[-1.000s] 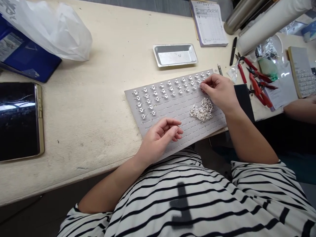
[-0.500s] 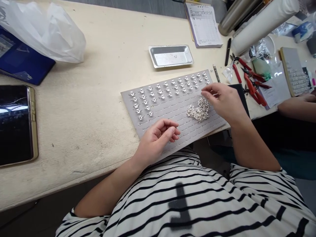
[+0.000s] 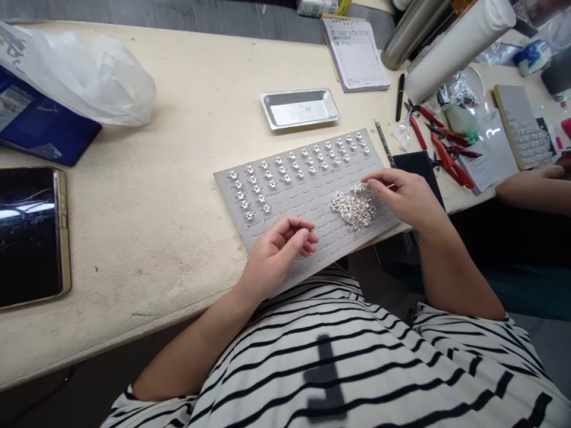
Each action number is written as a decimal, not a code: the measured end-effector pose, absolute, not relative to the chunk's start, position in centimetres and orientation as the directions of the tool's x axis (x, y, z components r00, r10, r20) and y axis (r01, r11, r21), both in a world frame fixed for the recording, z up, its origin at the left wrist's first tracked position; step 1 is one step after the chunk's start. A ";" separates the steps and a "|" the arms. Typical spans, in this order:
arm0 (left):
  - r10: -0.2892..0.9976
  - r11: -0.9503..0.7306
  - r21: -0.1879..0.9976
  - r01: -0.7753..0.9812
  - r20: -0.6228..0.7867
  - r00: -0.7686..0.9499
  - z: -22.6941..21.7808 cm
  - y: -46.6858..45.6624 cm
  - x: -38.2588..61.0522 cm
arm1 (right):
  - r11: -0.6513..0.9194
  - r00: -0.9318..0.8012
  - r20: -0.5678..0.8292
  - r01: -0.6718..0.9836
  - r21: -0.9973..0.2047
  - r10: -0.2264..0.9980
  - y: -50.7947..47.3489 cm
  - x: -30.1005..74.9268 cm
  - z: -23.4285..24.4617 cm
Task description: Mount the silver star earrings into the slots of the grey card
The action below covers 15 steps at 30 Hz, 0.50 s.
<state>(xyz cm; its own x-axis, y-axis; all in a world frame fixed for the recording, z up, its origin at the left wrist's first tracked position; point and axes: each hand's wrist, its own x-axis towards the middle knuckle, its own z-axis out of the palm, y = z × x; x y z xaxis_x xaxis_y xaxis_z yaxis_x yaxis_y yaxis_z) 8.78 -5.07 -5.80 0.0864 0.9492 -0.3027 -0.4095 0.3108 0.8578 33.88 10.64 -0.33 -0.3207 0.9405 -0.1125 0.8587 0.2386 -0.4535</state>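
A grey slotted felt board (image 3: 303,205) lies on the cream table, with several rows of small silver star-shaped pieces (image 3: 285,172) set in its slots. A tangled heap of silver pieces (image 3: 352,209) sits on the board's right part. The fingertips of my right hand (image 3: 404,196) pinch together at the top of that heap, and I cannot tell whether they hold a piece. My left hand (image 3: 281,252) rests loosely curled on the board's near edge, holding nothing.
A steel tray (image 3: 298,110) and a paper form pad (image 3: 354,53) lie beyond the board. Red-handled pliers (image 3: 448,157) lie to the right, near a co-worker's forearm (image 3: 530,187). On the left are a tablet (image 3: 31,238), a plastic bag (image 3: 75,77) and a blue folder (image 3: 40,125).
My right hand has moved from the rows of pieces down to the silver heap. The whole scene has shifted in view as my head turned. My left hand has barely moved.
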 end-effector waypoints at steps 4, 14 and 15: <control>0.949 0.310 0.855 -0.416 -0.301 0.090 -5.8 -5.1 8.8 | 0.238 -0.273 -0.023 0.874 -0.424 0.962 12.2 34.3 -1.8; 0.949 0.310 0.854 -0.417 -0.306 0.078 -5.7 -5.1 8.8 | 0.261 -0.261 0.063 0.858 -0.443 0.963 11.3 34.7 -1.9; 0.949 0.310 0.856 -0.415 -0.307 0.076 -5.6 -5.1 8.8 | 0.258 -0.254 0.070 0.860 -0.441 0.965 11.1 34.6 -1.8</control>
